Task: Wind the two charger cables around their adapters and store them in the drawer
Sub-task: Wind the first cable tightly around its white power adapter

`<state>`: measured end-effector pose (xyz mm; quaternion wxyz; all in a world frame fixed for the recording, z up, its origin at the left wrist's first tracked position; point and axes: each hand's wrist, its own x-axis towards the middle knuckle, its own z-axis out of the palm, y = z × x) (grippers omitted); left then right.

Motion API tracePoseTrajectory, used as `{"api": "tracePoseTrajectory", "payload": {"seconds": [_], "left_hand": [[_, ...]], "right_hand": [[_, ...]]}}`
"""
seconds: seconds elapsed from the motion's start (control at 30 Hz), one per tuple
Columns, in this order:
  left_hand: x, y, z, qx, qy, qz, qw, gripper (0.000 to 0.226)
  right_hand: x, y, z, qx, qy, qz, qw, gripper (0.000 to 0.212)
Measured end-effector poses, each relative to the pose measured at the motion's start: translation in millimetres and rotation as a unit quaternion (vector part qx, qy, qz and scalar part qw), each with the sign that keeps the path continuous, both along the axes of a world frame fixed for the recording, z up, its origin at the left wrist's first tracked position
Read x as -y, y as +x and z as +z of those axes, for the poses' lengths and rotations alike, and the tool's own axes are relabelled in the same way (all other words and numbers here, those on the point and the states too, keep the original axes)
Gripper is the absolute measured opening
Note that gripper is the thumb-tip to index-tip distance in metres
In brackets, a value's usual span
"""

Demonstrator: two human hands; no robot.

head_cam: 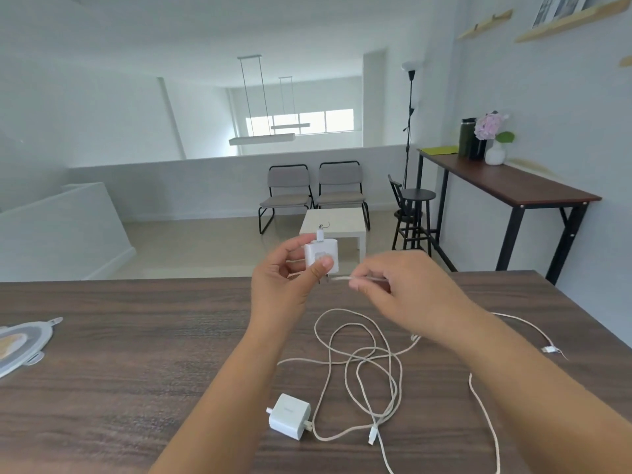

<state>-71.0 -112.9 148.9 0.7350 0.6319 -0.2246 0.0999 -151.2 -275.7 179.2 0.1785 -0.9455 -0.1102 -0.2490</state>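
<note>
- I judge I'm at the start of the first wind: one white adapter (321,256) is lifted off the table (136,354), above its far edge near the middle, and its cable (342,278) is drawn out sideways from it with no turns on the body that I can see.
- My left hand (284,285) grips that adapter, thumb pressed on its near face and fingers curled behind it; a small plug or connector sticks up from its top.
- My right hand (400,292) pinches the cable just beside the adapter, fingers curled together around the strand, so the short stretch between my two hands runs nearly level.
- The rest of that cable seems to drop behind my right hand into the loose tangle (362,364) on the table; I cannot tell exactly which loops belong to which charger.
- The second adapter (290,416) lies flat toward the near edge, middle of the table, its cable plugged in and running off into the same tangle, untouched.
- Next move, as I judge it: carry the pinched strand round the held adapter, feeding slack from the pile without dragging the other charger along.
- No drawer is in view, so storing comes later.
- A lidded container (24,347) sits at the left edge.
</note>
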Motion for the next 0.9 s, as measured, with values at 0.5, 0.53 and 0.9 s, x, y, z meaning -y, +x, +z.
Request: {"api": "tracePoseTrajectory", "payload": {"seconds": [0.5,0.53,0.9], "left_hand": [[-13.6,-20.3,-4.9,-0.070,-0.035,-0.201,0.976,0.034],[-15.0,-20.9,-5.4,-0.079,-0.055,-0.230,0.968,0.039],[-8.7,-25.1,1.4,-0.138,-0.190,-0.219,0.947,0.030]], "right_hand": [[24.2,25.8,22.4,0.035,0.281,0.118,0.952,0.007],[21.4,27.4,13.8,0.029,0.314,0.129,0.940,0.007],[-22.0,18.2,-59.1,-0.040,0.446,0.098,0.889,0.014]]}}
